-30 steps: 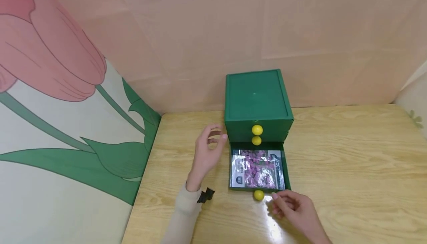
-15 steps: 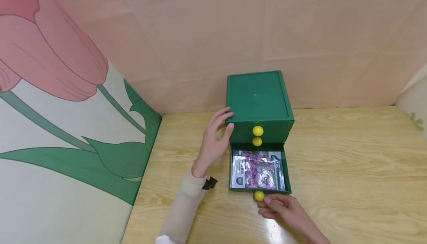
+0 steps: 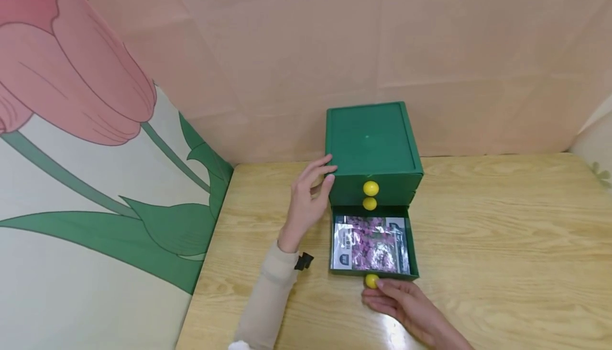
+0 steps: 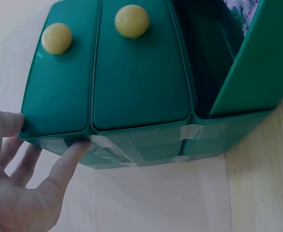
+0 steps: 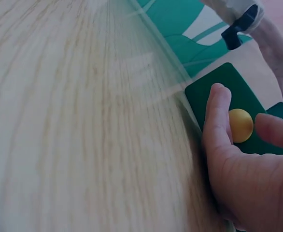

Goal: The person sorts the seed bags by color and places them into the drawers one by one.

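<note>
A small green drawer cabinet (image 3: 370, 137) has its bottom drawer (image 3: 412, 249) pulled out. Inside lies a glossy packet (image 3: 373, 244) printed with pink-purple flowers. My left hand (image 3: 306, 204) touches the cabinet's front left top corner; in the left wrist view its thumb (image 4: 74, 152) meets the side panel and the other fingers reach over the top edge. At the drawer front, my right hand (image 3: 406, 305) has the round yellow knob (image 3: 371, 281) between thumb and fingers. The right wrist view shows that knob (image 5: 241, 125) with straight fingers on one side and the thumb tip on the other.
Two upper drawers are closed, with yellow knobs (image 3: 371, 188) at their fronts. The cabinet stands on a wood-grain table (image 3: 502, 233) near a pink cloth backdrop (image 3: 268, 74). A tulip-printed panel (image 3: 95, 180) borders the left side. A black strap (image 3: 304, 261) sits at my left wrist.
My left hand has moved up and right onto the cabinet corner. My right hand has moved left to the bottom drawer's knob and taken it between thumb and fingers. The drawer stays out.
</note>
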`<state>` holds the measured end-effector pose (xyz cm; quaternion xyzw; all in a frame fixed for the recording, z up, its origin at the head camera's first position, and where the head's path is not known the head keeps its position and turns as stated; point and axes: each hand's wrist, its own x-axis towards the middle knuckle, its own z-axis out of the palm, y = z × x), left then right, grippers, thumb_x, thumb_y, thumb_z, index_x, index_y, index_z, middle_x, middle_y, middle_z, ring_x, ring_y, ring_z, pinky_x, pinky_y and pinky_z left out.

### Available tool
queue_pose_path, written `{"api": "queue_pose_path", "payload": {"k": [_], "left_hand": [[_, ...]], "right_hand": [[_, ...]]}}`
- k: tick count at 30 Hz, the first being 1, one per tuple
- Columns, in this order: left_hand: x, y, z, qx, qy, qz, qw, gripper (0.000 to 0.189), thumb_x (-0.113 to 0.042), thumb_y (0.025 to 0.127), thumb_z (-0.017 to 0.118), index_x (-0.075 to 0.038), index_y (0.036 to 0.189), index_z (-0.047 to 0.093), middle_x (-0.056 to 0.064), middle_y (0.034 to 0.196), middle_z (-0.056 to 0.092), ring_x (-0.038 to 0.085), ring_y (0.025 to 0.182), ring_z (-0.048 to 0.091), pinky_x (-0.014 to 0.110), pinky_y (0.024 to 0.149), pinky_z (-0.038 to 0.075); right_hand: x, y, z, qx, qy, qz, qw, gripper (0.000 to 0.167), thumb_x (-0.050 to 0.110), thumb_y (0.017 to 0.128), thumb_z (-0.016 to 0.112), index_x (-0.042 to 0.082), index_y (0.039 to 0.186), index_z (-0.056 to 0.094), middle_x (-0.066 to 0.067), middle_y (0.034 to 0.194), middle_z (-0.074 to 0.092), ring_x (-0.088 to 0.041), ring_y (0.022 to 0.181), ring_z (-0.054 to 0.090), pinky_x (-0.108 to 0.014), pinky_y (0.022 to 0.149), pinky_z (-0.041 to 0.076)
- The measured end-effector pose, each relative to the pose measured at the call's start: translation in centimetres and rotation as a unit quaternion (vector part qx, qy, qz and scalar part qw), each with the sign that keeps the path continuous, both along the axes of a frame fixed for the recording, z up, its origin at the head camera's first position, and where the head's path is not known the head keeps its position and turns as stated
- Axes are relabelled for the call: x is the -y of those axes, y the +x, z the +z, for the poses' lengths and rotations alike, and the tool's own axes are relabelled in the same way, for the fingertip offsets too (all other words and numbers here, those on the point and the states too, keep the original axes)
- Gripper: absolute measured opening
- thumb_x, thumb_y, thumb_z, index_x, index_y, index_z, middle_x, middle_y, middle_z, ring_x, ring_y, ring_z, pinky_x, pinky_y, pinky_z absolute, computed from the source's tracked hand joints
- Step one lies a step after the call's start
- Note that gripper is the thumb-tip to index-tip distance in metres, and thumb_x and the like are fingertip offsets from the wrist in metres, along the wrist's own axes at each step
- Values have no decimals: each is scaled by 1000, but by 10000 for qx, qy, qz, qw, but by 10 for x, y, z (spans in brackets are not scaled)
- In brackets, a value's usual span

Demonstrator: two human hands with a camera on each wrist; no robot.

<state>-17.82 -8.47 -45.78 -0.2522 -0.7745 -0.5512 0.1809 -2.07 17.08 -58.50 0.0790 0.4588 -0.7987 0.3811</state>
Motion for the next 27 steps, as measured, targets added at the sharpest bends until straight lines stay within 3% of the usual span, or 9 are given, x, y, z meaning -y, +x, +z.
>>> {"api": "queue_pose_path", "payload": {"k": [14,27], "left_hand": [[-1,-1,0,34,135,-45,9999,26,-18,111,61,-6,130,74,2,156,59,25,134,66,31,90,62],[-2,-3,-3,73,300,-7,9995,24,-7,108,63,-1,129,73,10,156,58,32,137,63,40,91,63]], "right_hand": [[3,-6,-1,212,0,-292,9993,40,23,112,59,-9,137,63,-20,127,76,-23,115,76,-37,105,58],[4,-10,1,-197,-176,-391,9989,26,22,112,59,2,124,70,-16,119,79,-20,111,77,-33,103,58]]}}
